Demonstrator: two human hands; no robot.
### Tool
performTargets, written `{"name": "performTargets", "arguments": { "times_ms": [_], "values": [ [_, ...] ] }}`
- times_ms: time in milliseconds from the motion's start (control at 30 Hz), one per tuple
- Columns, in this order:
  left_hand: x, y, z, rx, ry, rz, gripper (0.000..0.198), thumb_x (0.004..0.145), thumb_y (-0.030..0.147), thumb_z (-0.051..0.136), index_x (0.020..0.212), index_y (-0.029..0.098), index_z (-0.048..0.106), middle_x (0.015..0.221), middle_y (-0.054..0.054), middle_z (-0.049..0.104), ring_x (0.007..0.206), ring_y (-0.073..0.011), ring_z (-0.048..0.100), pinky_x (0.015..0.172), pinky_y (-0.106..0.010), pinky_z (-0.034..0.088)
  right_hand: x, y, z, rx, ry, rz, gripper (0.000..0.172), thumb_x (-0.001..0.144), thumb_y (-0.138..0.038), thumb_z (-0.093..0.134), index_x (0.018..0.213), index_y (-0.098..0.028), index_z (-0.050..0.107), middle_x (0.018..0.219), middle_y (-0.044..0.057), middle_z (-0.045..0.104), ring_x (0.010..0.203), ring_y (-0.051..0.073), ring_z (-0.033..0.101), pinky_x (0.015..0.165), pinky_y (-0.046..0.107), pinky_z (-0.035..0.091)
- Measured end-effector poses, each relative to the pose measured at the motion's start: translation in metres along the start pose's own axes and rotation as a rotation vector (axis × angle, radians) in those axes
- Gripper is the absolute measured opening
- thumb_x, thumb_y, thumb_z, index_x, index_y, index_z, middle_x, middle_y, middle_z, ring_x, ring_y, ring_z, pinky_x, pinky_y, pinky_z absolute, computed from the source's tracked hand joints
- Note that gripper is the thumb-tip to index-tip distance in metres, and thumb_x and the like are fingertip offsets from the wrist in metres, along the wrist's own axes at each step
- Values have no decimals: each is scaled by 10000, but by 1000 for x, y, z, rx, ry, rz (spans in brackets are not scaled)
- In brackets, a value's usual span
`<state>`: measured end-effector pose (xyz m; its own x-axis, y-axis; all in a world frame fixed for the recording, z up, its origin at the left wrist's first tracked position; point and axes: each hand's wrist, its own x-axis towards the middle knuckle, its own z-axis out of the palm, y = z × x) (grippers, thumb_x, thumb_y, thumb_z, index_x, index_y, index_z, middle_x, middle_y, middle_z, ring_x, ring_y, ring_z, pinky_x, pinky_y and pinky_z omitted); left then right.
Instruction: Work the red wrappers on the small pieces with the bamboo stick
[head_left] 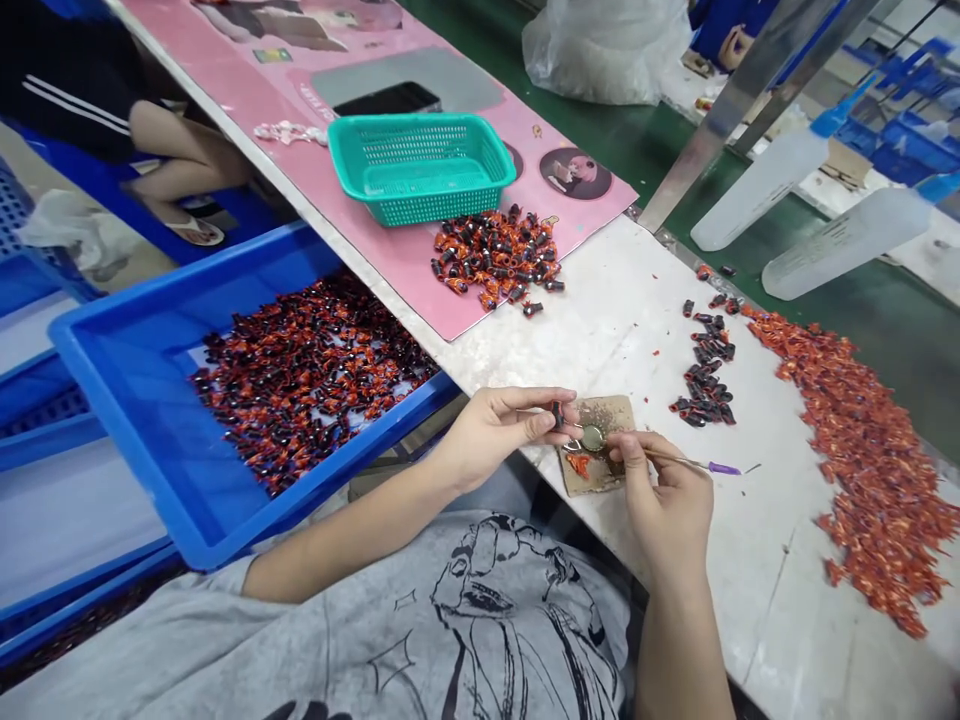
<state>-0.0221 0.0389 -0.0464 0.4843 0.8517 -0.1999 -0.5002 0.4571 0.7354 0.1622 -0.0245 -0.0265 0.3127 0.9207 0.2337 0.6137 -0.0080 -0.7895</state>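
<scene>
My left hand pinches a small black-and-orange plastic piece between thumb and fingertips. Close by on the right, my right hand is closed around a thin brush with a purple section, its fine tip pointing right. Under both hands lies a brown cardboard square. On it are a small round dish of greenish stuff and a loose orange piece. To the right on the white table sits a cluster of black pieces.
A large heap of orange pieces covers the table's right side. Farther back, a pile of black-and-orange pieces lies by a green basket on a pink mat. A blue crate of similar pieces stands left. A person sits beyond it.
</scene>
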Motion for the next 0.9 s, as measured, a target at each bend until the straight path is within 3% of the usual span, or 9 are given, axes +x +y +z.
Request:
{"name": "performTargets", "arguments": {
  "times_ms": [133, 300, 533, 700, 800, 900],
  "values": [
    [-4, 0, 5, -64, 15, -34, 337, 670, 349, 918, 948, 187, 819, 882, -51, 803, 815, -185, 786, 837, -308, 652, 1, -6, -1, -5, -42, 12, 304, 893, -411, 604, 710, -212, 743, 672, 41, 724, 626, 181, 680, 641, 296, 547],
    [-8, 0, 8, -42, 63, -11, 312, 634, 311, 937, 897, 190, 823, 846, -46, 806, 734, -170, 774, 732, -268, 643, -2, -10, 0, 46, -63, 56, 359, 888, -471, 627, 670, -210, 739, 660, 52, 724, 626, 186, 690, 617, 286, 552],
    [-13, 0, 12, 62, 104, 15, 273, 618, 289, 934, 834, 166, 820, 869, -67, 809, 700, -171, 761, 695, -272, 637, -5, -8, -2, 172, 47, 147, 458, 865, -618, 660, 773, -183, 770, 665, 62, 727, 604, 181, 681, 589, 290, 553],
    [-16, -4, 20, 124, 135, 64, 235, 648, 260, 910, 846, 167, 824, 875, -59, 805, 729, -144, 747, 717, -234, 626, -13, -14, -5, 421, 159, 153, 361, 848, -544, 741, 781, -190, 769, 683, 41, 717, 624, 159, 655, 655, 307, 548],
    [-17, -7, 23, 149, 115, 50, 253, 662, 278, 903, 876, 168, 825, 922, -67, 807, 789, -165, 748, 786, -281, 638, -19, -22, -8, 475, 137, 112, 280, 893, -471, 724, 799, -211, 772, 686, 24, 706, 661, 151, 656, 702, 311, 544],
    [-19, -9, 25, 110, 72, -4, 317, 649, 328, 916, 902, 162, 821, 907, -71, 805, 724, -170, 740, 764, -324, 646, -23, -29, -10, 470, 116, 62, 227, 929, -415, 696, 829, -228, 778, 697, 19, 702, 710, 158, 664, 754, 327, 546]
  ]
}}
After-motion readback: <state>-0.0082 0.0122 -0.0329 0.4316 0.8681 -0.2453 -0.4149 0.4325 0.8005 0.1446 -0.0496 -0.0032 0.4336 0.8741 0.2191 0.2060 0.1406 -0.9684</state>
